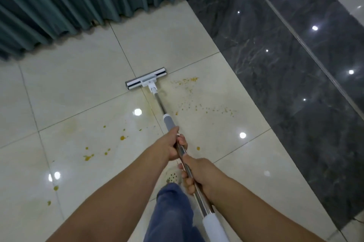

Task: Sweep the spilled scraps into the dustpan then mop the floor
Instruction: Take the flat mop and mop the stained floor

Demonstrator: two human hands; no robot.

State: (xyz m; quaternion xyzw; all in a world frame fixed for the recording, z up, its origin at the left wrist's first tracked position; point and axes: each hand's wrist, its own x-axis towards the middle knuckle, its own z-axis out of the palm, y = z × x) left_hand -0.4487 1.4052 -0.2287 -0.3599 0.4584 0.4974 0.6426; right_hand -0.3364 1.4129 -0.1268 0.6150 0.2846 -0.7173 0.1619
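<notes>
I am looking down on the cream-tiled floor [78,88], which is gleaming under the ceiling-light reflections. I judge that a slip is the biggest risk here, since the shoe [173,177] is standing directly beneath the handle on that glossy tile.

The teal curtain [78,1] is hanging down to the floor beyond the work area. If I am pushing too long a stroke, the dirty head is likely to run into its hem and stain the cloth. The dark marble band [275,64] is running along the right, and any residue I am dragging across that border would probably show badly.

The mop [160,103] is angling away from me, and its mop head [146,81] is lying flat on the floor at a tile joint, well short of the curtain. The left grip [171,147] is wrapping the shaft just below the grey sleeve. The right grip [199,174] is clasping the bare metal behind it, above the white sleeve.

The fine orange speckles [189,92] are sitting just right of the head, and the larger orange blobs [123,138] are lying to the left. I suspect wiping is spreading them into yellow streaks rather than lifting them. No dustpan is showing.
</notes>
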